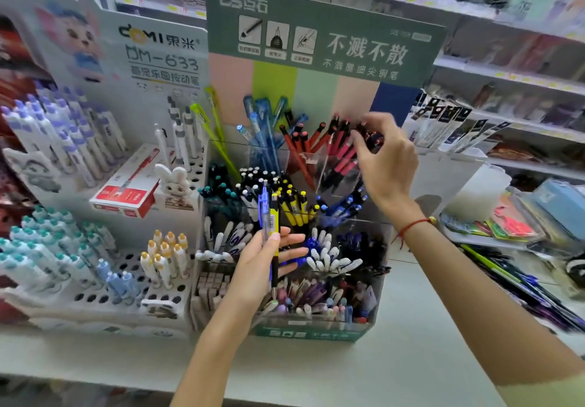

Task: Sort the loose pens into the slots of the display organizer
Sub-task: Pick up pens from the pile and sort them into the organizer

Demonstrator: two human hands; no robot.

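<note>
A green-topped display organizer (319, 332) with clear tiered slots stands in the middle of the shelf, filled with grouped pens. My left hand (266, 267) is in front of its lower tiers and grips two upright pens, a blue pen (264, 207) and a yellow-and-black pen (274, 216). My right hand (384, 156) reaches into the upper right slot and pinches the tops of the red pens (340, 153) there. Yellow pens (294, 204) fill a middle slot, and dark blue pens (342, 207) lie to their right.
A white perforated pen stand (133, 258) with white, teal and orange-capped pens sits on the left, with a red pen box (126, 191) on it. Loose pens (519, 283) and stationery packs lie on the shelf to the right. Store shelves run behind.
</note>
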